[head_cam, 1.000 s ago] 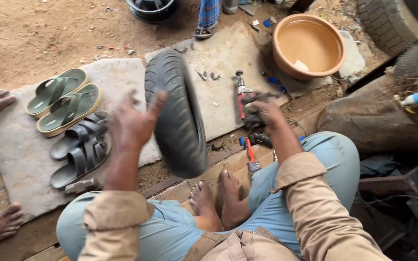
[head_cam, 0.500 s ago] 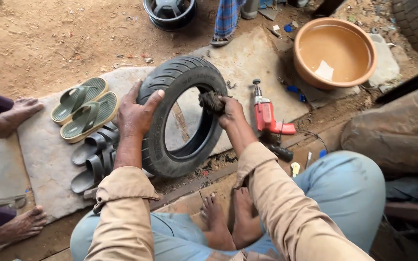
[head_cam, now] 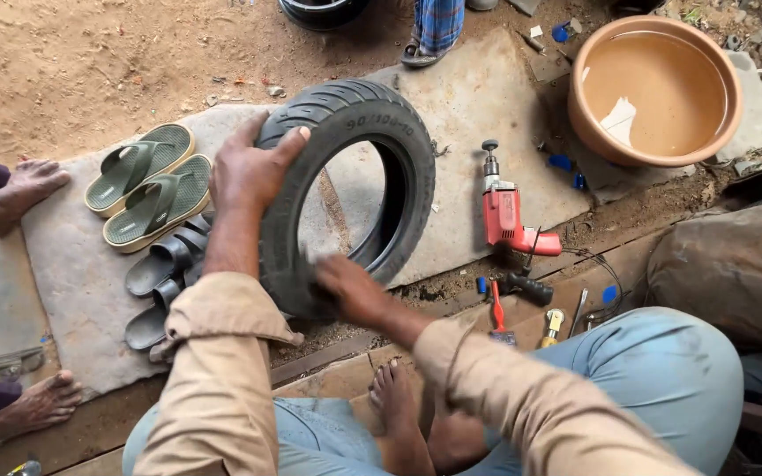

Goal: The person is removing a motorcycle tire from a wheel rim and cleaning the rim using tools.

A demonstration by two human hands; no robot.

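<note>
the black tyre (head_cam: 346, 189) stands tilted on the grey slab (head_cam: 478, 106), pale raised lettering curving along its upper sidewall. the left hand (head_cam: 249, 172) clamps over its top-left tread. the right hand (head_cam: 350, 286) is at the lower inner rim, blurred, so its grip cannot be told. a red drill (head_cam: 504, 211) lies just right; a tan basin (head_cam: 654, 88) sits beyond.

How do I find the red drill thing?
Look at the grey stone slab where the black tyre stands. Just right of the tyre, near the slab's edge, lies the electric drill. It is the only bright red tool, bigger than the small hand tools below it.
</note>
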